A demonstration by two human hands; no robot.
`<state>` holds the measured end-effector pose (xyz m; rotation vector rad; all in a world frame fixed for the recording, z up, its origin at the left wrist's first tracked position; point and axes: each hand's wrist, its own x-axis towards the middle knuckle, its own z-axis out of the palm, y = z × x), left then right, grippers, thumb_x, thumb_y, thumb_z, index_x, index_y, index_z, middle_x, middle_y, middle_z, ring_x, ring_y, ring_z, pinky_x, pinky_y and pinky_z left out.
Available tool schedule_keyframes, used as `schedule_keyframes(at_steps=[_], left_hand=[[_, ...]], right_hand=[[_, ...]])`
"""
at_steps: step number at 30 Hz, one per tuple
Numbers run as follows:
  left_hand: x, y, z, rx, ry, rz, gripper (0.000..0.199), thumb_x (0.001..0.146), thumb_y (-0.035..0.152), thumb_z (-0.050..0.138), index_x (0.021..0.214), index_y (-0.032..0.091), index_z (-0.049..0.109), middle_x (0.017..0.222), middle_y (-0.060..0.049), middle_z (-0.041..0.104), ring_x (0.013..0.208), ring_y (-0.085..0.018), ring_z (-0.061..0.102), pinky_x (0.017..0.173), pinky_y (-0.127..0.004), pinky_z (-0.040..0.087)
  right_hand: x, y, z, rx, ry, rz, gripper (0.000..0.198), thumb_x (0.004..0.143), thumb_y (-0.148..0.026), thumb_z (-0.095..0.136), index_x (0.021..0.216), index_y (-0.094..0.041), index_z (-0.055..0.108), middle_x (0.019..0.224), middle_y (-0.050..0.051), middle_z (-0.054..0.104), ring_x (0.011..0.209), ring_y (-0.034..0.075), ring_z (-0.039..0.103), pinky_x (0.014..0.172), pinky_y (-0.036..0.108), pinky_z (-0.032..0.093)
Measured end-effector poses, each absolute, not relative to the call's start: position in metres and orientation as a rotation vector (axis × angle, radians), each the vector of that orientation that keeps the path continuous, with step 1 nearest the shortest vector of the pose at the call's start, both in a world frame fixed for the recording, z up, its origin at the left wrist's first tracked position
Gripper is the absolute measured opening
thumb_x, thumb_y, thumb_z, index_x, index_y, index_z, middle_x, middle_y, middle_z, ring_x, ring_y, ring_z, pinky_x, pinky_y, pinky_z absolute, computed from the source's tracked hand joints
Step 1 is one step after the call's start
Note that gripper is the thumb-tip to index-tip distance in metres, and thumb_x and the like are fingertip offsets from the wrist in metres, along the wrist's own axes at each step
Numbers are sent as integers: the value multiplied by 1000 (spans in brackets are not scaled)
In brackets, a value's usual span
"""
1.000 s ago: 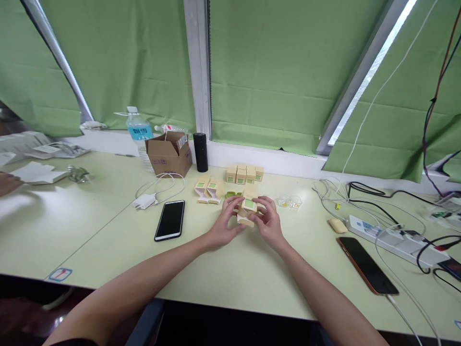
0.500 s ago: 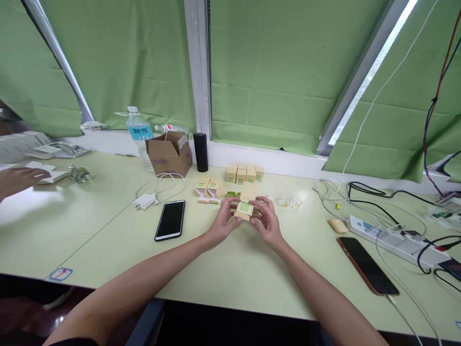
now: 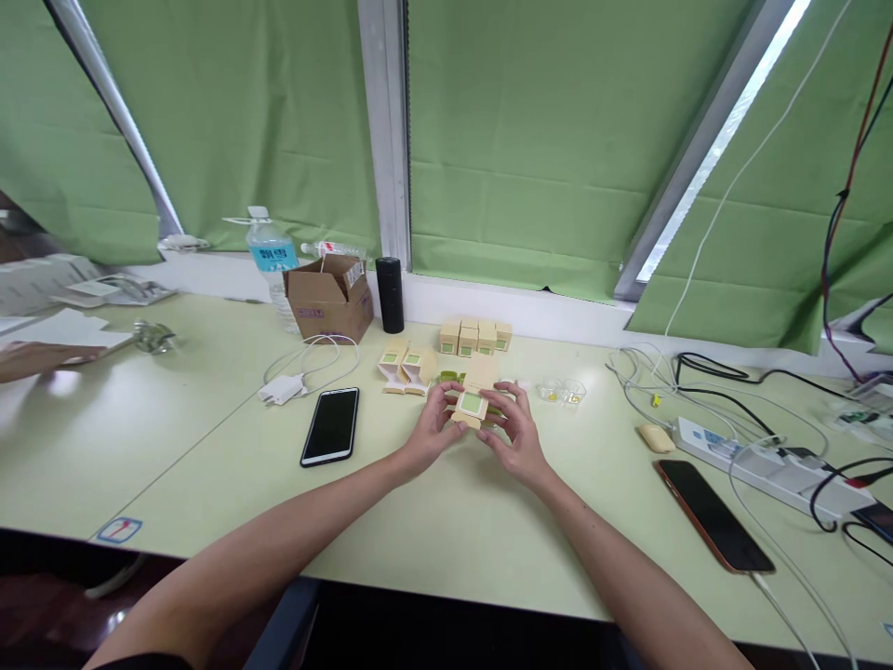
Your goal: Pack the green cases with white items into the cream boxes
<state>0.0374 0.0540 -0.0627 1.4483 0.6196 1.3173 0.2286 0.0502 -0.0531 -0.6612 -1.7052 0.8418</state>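
Between my hands is a small tan cardboard box [image 3: 473,404] with a pale green window and a flap at its near end. My left hand [image 3: 433,430] grips its left side, fingers curled behind and thumb at the near edge. On the right side, my right hand [image 3: 514,435] holds it with bent fingers, the thumb low by the flap. Beyond the hands, part of another tan carton and green items [image 3: 448,377] show, partly hidden. Two open tan boxes [image 3: 417,368] stand to the left, and several more boxes [image 3: 469,337] are lined up behind.
Small clear plastic pieces [image 3: 562,391] lie right of my hands. A black-screened phone [image 3: 330,426], a white charger [image 3: 282,389], a brown carton [image 3: 329,300] and a black cylinder [image 3: 389,295] are leftward. Rightward are another phone [image 3: 713,515] and a power strip [image 3: 760,465]. Another person's hand [image 3: 48,358] is far left.
My hands keep hold of the small box, which has tilted slightly; the right fingers shifted a little. At far left, the other person's hand moved lower over the white items.
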Motion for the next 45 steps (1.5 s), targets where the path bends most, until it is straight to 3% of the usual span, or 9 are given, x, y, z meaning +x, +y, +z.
schedule_keyframes(at_steps=[9, 14, 21, 25, 32, 38, 42, 45], left_hand=[[37, 54, -61, 1427, 608, 1297, 54, 85, 46, 78, 124, 27, 45, 111, -5, 62, 106, -23, 61, 93, -38, 46], [39, 54, -63, 1461, 625, 1316, 55, 86, 47, 78, 125, 27, 45, 108, -5, 62, 105, -22, 60, 92, -38, 47], [42, 50, -57, 1539, 696, 1348, 52, 85, 52, 78, 120, 27, 47, 122, -7, 55, 108, -22, 59, 89, -35, 50], [44, 53, -60, 1588, 740, 1449, 48, 85, 49, 79, 117, 26, 52, 130, -8, 46, 102, -19, 60, 86, -33, 51], [44, 56, -63, 1635, 831, 1511, 37, 87, 42, 76, 112, 25, 56, 126, -6, 44, 91, -16, 60, 85, -35, 53], [40, 49, -55, 1840, 939, 1494, 40, 85, 38, 76, 115, 25, 52, 128, -9, 46, 122, -27, 50, 102, -43, 46], [41, 49, -55, 1827, 1067, 1479, 48, 79, 34, 80, 113, 24, 47, 119, -6, 52, 112, -25, 53, 101, -42, 42], [39, 55, -57, 1711, 1160, 1539, 44, 79, 34, 78, 107, 24, 46, 113, -5, 52, 102, -22, 54, 93, -38, 43]], right_hand=[[230, 51, -55, -657, -1711, 829, 49, 89, -31, 74, 135, -36, 62, 143, 8, 34, 125, 27, 61, 106, 49, 58], [228, 50, -54, -681, -1696, 817, 48, 88, -34, 76, 134, -35, 62, 142, 9, 35, 121, 27, 64, 104, 49, 60], [226, 48, -51, -734, -1669, 780, 38, 91, -38, 73, 128, -33, 65, 140, 9, 38, 115, 23, 66, 100, 46, 63], [226, 48, -51, -709, -1639, 775, 34, 92, -36, 71, 126, -34, 69, 137, 8, 39, 119, 23, 64, 98, 45, 64], [225, 50, -54, -696, -1616, 772, 30, 93, -34, 71, 123, -34, 72, 136, 7, 41, 116, 23, 65, 96, 45, 65], [228, 50, -55, -746, -1805, 539, 41, 92, -25, 68, 131, -36, 67, 142, 10, 38, 138, 31, 49, 107, 55, 57], [227, 44, -58, -692, -2029, 366, 57, 88, -18, 67, 142, -38, 60, 151, 9, 29, 148, 36, 38, 116, 63, 46], [227, 41, -58, -672, -2098, 341, 61, 89, -17, 63, 145, -38, 56, 155, 9, 27, 145, 36, 43, 114, 62, 49]])
